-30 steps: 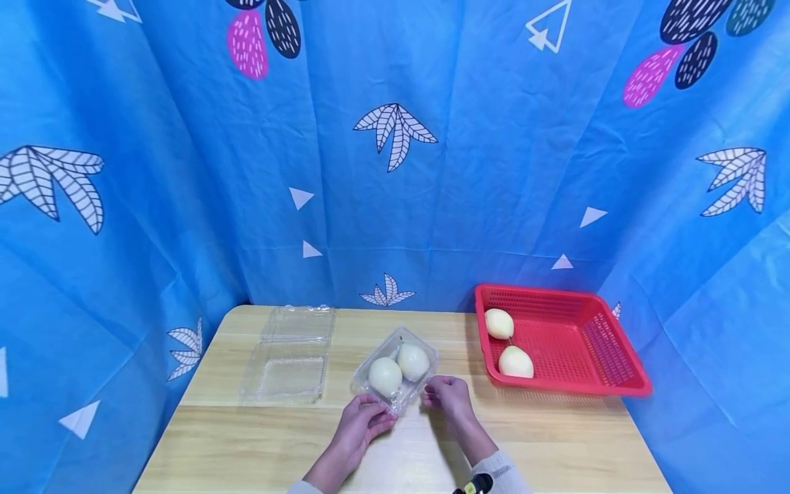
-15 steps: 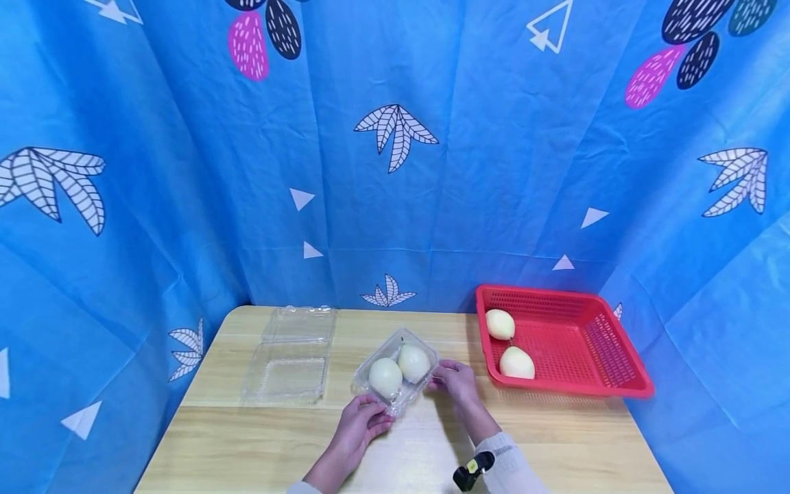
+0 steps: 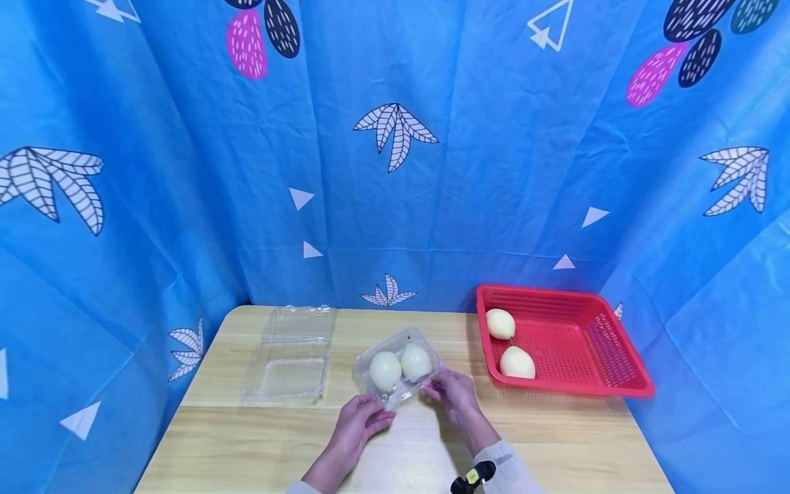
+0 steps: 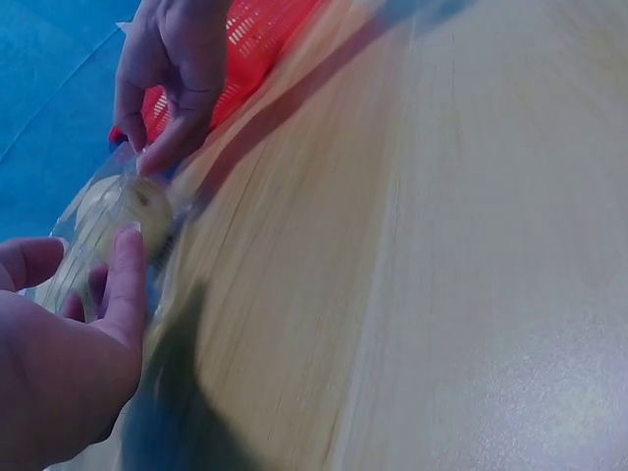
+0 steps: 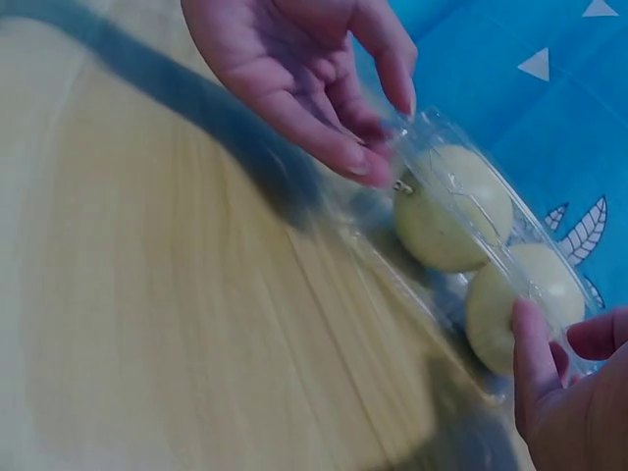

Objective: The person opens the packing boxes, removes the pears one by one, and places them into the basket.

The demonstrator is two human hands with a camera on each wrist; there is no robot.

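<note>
A clear plastic clamshell box (image 3: 395,394) with two pale pears (image 3: 385,372) inside stands at mid-table, turned at an angle. Its lid seems to lie over the fruit. My left hand (image 3: 359,427) pinches the box's near left corner between thumb and fingers; this corner shows in the right wrist view beside a pear's stem (image 5: 402,186). At the right end, my right hand (image 3: 455,396) grips the box's edge with thumb and fingertips. In the left wrist view, the right hand (image 4: 182,69) is partly cut off, and the box is seen edge-on.
A second clear clamshell box (image 3: 290,374) lies unfolded at the table's back left. At the back right is a red plastic basket (image 3: 568,391) with two more pears (image 3: 516,362) along its left side. A blue patterned curtain (image 3: 395,226) rises behind and beside the wooden table (image 3: 247,446).
My right hand has come up to the box's right end and taken hold there. The box has turned a little and tilted. The left hand has stayed at its corner.
</note>
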